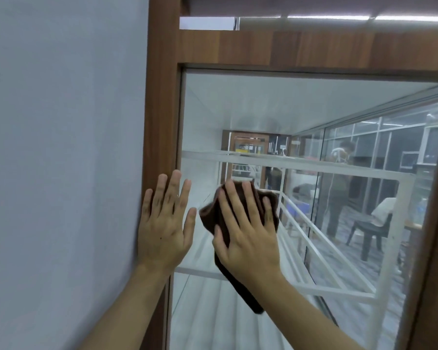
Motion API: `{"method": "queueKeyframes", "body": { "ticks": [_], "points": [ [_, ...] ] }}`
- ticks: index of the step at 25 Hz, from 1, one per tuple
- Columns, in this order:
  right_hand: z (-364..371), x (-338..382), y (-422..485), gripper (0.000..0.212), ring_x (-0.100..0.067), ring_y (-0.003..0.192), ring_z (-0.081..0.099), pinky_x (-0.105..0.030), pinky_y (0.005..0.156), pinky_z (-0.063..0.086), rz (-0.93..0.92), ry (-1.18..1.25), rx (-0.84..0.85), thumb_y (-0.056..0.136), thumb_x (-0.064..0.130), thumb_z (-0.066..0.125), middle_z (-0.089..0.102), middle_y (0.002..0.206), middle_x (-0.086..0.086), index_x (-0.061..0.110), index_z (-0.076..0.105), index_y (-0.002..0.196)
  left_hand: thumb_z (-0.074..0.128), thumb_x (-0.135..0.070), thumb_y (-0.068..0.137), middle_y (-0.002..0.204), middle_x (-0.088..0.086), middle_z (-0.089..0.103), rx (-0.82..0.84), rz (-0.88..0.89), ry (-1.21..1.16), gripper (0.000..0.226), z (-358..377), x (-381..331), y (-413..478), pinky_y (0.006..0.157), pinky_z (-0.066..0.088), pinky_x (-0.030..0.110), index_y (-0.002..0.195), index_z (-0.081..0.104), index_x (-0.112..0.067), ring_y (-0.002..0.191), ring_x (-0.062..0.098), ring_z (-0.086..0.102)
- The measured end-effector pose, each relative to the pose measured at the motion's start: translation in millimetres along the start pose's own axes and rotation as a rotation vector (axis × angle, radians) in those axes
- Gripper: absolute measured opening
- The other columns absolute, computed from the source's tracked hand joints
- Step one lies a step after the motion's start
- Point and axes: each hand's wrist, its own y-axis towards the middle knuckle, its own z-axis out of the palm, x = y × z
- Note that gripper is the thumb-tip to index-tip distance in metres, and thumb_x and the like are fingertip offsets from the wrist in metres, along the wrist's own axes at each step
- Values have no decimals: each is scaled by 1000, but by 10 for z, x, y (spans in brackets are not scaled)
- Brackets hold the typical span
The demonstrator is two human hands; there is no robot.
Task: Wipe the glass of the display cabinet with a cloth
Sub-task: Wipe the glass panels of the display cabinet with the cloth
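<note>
You were in the wiping step: your right hand (248, 238), fingers straight and spread, pressed the crumpled dark brown cloth (211, 214) flat against the clear glass pane (263, 109) near its left edge, a tail hanging below your palm. Your left hand (162, 231) lay flat and empty over the brown wooden cabinet frame (162, 122). With most of the pane unreached, the next stroke probably called for steady pressure sweeping up and rightward

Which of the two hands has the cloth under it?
The right hand, pressing the brown cloth flat against the glass with straight fingers; the left hand rests bare at the wooden frame.
</note>
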Motion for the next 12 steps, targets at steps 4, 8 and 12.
{"method": "queueKeyframes", "body": {
  "ticks": [4,8,12],
  "points": [
    [-80,-154,8,70,-25,157,19,-52,126,17,24,-27,-17,94,39,54,26,168,-1,17,35,158,36,-34,105,169,4,9,12,-7,4,61,-16,-16,-7,127,8,42,160,18,-16,157,26,9],
    [-92,74,636,68,-26,158,14,-52,128,9,170,10,-75,97,36,45,21,169,-3,15,30,160,33,-33,106,169,5,10,39,-25,15,61,-21,0,-56,128,8,42,161,16,-13,157,26,10],
    [56,138,89,70,-26,158,14,-53,127,12,0,-4,-2,97,37,50,20,170,-4,14,30,160,30,-28,106,169,7,10,64,-39,34,58,-33,35,-116,128,6,41,160,19,-10,157,26,9]
  ]
}}
